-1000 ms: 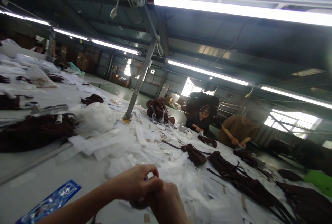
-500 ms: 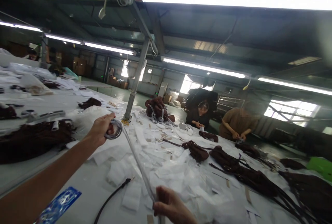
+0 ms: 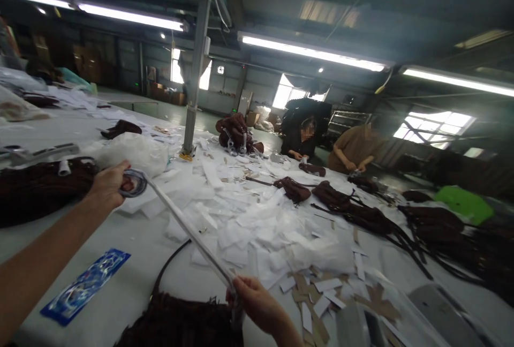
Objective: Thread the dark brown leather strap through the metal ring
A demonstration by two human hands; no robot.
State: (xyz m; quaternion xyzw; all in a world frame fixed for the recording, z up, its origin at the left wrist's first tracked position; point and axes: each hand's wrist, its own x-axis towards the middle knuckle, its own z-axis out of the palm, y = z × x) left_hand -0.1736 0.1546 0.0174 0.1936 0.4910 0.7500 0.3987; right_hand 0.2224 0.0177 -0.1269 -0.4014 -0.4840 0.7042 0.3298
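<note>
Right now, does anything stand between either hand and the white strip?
Nothing visible does. The left hand grips the coiled end of the white strip, and the right hand pinches its other end. The strip runs taut between them, clear above the table.

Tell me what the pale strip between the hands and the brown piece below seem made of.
Strip: probably thin plastic film or paper, pale, slightly glossy, pulled taut. Brown piece: perhaps suede or leather, matte, fringed top edge; blur leaves it open.
</note>
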